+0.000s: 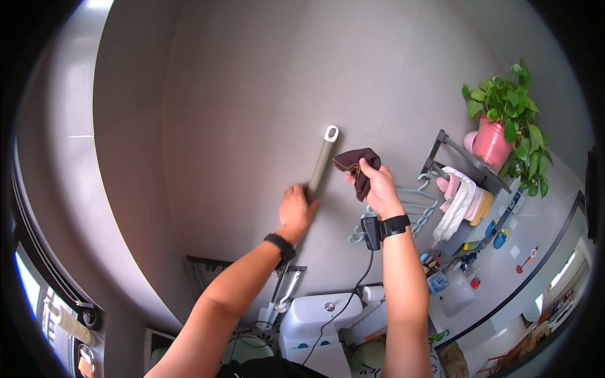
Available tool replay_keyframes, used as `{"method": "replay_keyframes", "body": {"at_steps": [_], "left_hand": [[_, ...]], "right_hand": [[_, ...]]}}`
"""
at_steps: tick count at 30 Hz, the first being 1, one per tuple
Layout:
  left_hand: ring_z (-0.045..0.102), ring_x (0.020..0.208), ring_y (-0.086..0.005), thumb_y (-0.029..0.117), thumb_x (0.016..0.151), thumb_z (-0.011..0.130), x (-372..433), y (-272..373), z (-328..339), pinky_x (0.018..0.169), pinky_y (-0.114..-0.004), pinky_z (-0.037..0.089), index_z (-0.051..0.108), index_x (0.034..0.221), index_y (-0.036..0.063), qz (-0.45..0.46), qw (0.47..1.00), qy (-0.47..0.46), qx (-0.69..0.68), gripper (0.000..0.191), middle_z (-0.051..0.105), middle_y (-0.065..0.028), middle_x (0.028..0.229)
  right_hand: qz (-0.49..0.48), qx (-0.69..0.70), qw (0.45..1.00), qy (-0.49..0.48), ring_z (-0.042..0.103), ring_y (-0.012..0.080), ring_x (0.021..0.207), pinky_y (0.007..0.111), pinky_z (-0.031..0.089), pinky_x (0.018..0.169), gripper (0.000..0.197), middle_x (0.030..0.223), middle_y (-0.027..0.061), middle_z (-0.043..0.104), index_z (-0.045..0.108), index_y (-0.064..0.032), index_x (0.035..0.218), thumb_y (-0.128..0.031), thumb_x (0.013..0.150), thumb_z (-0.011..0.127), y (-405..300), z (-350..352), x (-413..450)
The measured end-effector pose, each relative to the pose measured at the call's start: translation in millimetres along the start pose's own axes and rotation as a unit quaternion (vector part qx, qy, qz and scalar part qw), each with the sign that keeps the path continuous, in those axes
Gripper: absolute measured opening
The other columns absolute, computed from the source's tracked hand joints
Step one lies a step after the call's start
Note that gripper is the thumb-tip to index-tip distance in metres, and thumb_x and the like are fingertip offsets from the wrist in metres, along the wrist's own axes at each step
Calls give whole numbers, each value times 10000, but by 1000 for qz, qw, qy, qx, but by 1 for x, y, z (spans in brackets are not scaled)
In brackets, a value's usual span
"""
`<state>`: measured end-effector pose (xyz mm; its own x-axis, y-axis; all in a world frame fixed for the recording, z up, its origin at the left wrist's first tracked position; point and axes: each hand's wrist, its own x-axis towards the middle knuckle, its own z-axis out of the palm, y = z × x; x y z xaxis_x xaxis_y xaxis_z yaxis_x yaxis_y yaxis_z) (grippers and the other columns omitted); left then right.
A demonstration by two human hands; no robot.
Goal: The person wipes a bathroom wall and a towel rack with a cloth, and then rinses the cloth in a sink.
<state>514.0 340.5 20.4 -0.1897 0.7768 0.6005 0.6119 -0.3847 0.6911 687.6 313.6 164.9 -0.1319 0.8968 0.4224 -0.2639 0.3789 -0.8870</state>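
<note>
My left hand (297, 208) is wrapped around a grey-green pole handle (321, 163) tipped with a white hanging loop (332, 133). The handle leans upward in front of the tiled wall, and the hand hides part of its lower length. In my right hand (380, 186) is a bunched dark brown cloth (359, 165) with an orange-stitched edge, pinched between thumb and fingers. The cloth is right of the handle, apart from it. Both wrists wear black straps, and a cabled black device (370, 233) sits at the right one.
A wall rack with cloths (461, 198) and a potted trailing plant (494, 137) is at right, near pale blue hangers (416, 203). Below are a toilet (314, 314), a black wall-mounted rail (212, 262) and a toilet brush (288, 293). A washbasin (456, 295) stands lower right.
</note>
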Motion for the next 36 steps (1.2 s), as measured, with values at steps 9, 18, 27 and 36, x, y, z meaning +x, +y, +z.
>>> {"method": "replay_keyframes", "body": {"at_steps": [9, 18, 27, 36], "left_hand": [[620, 995, -397, 229, 766, 828, 57, 41, -16, 836, -467, 508, 565, 1071, 11, 68, 996, 56, -22, 458, 652, -190, 1047], [657, 914, -362, 206, 781, 820, 57, 35, -14, 819, -433, 531, 591, 1043, -20, 46, 997, 43, -54, 415, 671, -196, 981], [648, 915, -382, 183, 772, 817, 60, 27, -13, 807, -454, 528, 583, 1041, -17, 71, 993, 75, -58, 408, 659, -210, 1008], [628, 941, -421, 169, 776, 804, 56, 36, -16, 807, -480, 515, 565, 1030, -19, 61, 995, 54, -62, 396, 645, -219, 1018]], "right_hand": [[17, 85, 994, -73, 654, 229, 1044, 424, 584, 905, 223, 1137, 118, 672, 629, 18, 1161, -144, 1017, 581, -6, 1, -18], [-24, -31, 999, 19, 670, 199, 752, 316, 559, 703, 142, 903, 71, 722, 682, -33, 1057, -123, 948, 677, 2, 0, -3], [-514, -379, 744, 197, 675, 285, 820, 375, 541, 776, 154, 932, 131, 683, 707, -10, 1021, -80, 884, 709, 16, 62, 39], [-385, -697, 590, 135, 592, 288, 938, 437, 527, 742, 302, 946, 83, 540, 665, -108, 1122, -133, 827, 722, 22, 63, 41]]}}
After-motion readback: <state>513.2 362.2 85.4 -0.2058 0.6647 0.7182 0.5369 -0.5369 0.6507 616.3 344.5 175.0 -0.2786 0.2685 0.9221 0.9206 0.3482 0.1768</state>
